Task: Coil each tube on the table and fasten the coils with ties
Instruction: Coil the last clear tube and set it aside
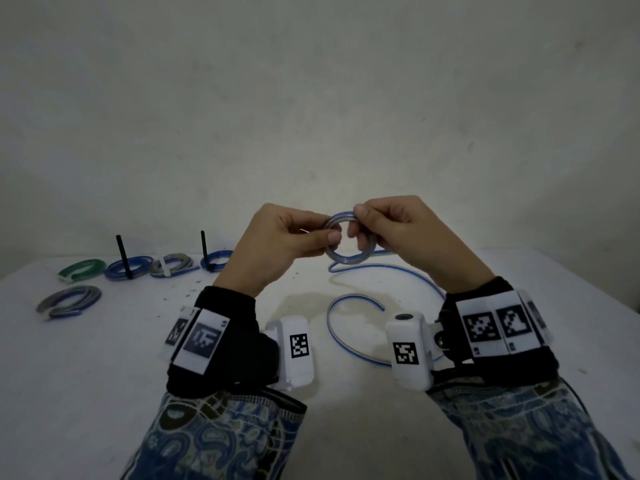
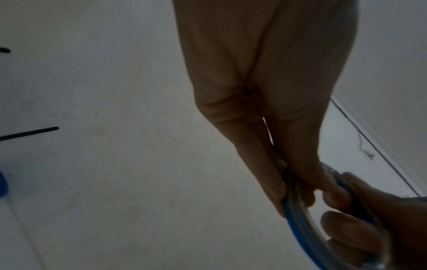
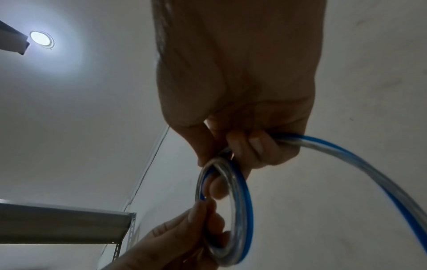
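I hold both hands up above the white table [image 1: 346, 410], with a small ring of clear, blue-striped tube [image 1: 349, 239] between them. My left hand [image 1: 277, 244] has its fingers curled and its thumb pressed against the left side of the ring, pinching it there. My right hand [image 1: 398, 233] pinches the ring's upper right side between thumb and forefinger, the other fingers curled in behind it; from the right wrist view, those curled fingers also close round the tube where it leaves the ring.

The loose rest of the tube hangs down from the ring to the table and lies in a wide open curve [image 1: 332, 327] between my wrists, running under my right wrist.

On the far left of the table sit five coils: a green one [image 1: 81, 270], a blue one [image 1: 128, 268] with a black tie [image 1: 123, 254] sticking up, a grey one [image 1: 171, 265] with a white tie, another blue one [image 1: 216, 259] with a black tie, and nearer me a grey-blue one [image 1: 69, 299].
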